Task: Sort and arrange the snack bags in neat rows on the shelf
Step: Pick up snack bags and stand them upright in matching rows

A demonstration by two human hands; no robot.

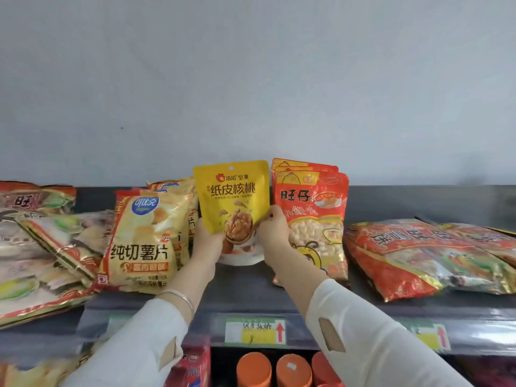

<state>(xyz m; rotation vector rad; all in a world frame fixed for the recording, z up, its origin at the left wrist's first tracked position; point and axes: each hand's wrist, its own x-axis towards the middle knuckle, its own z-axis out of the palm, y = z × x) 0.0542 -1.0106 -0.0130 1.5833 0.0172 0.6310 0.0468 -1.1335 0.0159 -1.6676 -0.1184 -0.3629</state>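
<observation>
A yellow walnut snack bag point(231, 196) stands upright in the middle of the dark top shelf point(245, 289). My left hand point(205, 241) grips its lower left side and my right hand point(275, 233) grips its lower right side. Directly to its right stand upright red bags of small buns point(315, 208), stacked one behind another and touching my right hand. To its left stand pale yellow potato chip bags point(145, 238), also upright in a row front to back.
Large flat red and gold bags lie piled at the far left point(42, 247) and at the right point(430, 255). A price label strip point(255, 331) runs along the shelf's front edge. Orange lids point(293, 370) and red packs point(195, 367) sit on the shelf below. A grey wall stands behind.
</observation>
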